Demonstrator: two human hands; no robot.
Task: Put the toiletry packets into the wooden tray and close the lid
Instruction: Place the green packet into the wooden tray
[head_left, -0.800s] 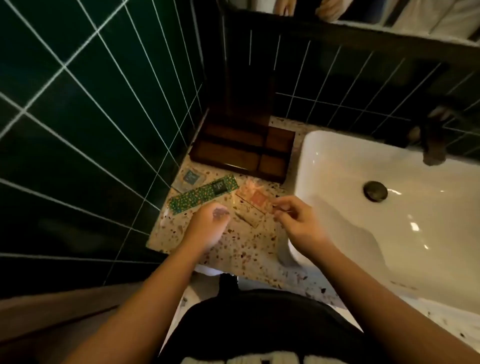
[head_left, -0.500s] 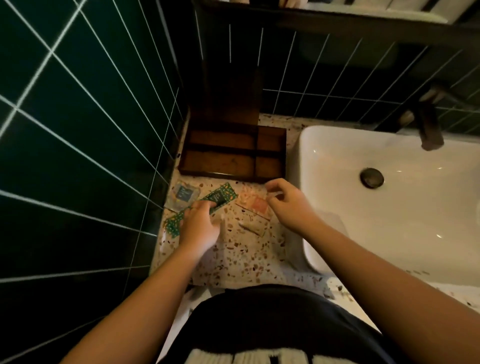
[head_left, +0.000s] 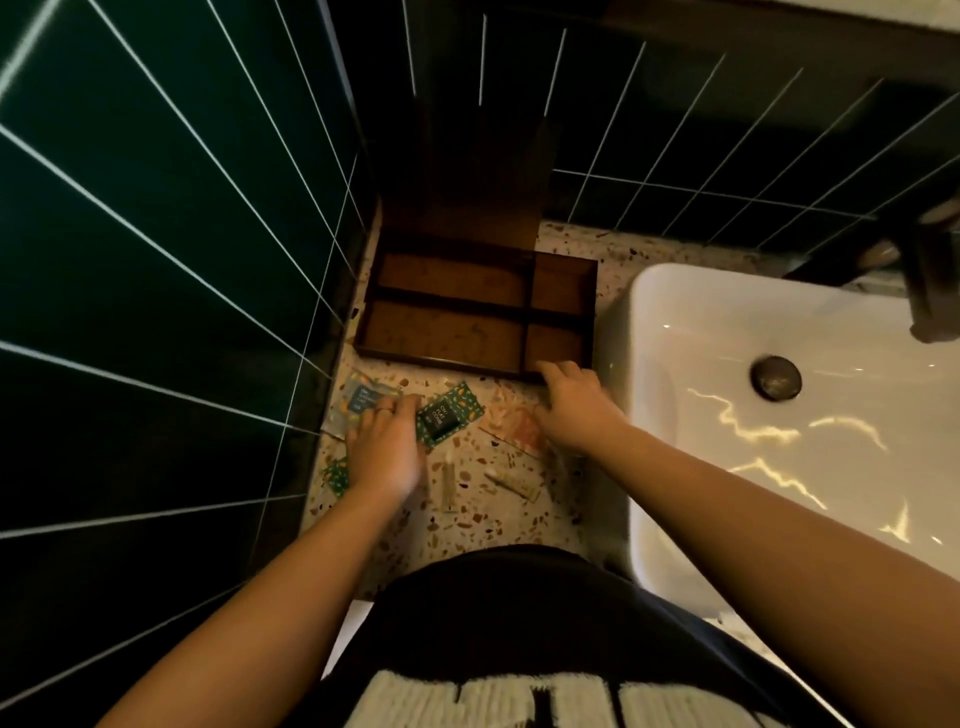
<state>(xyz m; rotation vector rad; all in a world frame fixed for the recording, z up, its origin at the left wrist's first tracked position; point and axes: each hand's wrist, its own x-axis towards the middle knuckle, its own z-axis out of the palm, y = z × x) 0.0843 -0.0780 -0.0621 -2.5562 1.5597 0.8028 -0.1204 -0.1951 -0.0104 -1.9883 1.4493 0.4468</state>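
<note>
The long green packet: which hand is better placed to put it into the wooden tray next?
Left. The left hand already lies across the long green packet; the right hand is at the wooden tray front edge, beside the orange packet.

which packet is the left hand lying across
The long green patterned packet: the left hand lies across its middle, both ends showing. The pale blue packet sits at the fingertips; the orange packet lies by the right hand.
</note>
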